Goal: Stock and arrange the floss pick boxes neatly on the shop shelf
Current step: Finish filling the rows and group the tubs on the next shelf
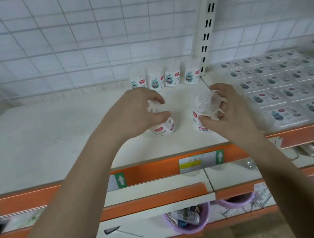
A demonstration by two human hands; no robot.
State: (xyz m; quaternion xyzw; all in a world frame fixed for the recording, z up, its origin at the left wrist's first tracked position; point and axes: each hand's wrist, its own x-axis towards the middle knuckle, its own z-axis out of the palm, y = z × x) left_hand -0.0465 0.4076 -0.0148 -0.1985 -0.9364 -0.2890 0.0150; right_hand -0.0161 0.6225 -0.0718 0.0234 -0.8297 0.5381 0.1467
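My left hand point(140, 110) grips a clear floss pick box point(163, 125) from above, tilted just over the white shelf point(58, 131). In my right hand point(225, 111) is a second floss pick box point(202, 113), upright, with fingers and thumb curled round its top. Both boxes are clear tubs with white picks inside and a white and red label. Several more such boxes point(165, 77) stand in a row at the back of the shelf, against the wire grid wall.
Flat packs point(279, 91) cover the adjoining shelf on the right. A slotted white upright point(205, 31) divides the two bays. Orange price rails point(157, 171) run along the shelf fronts. Lower shelves hold purple baskets point(188, 220) of small goods.
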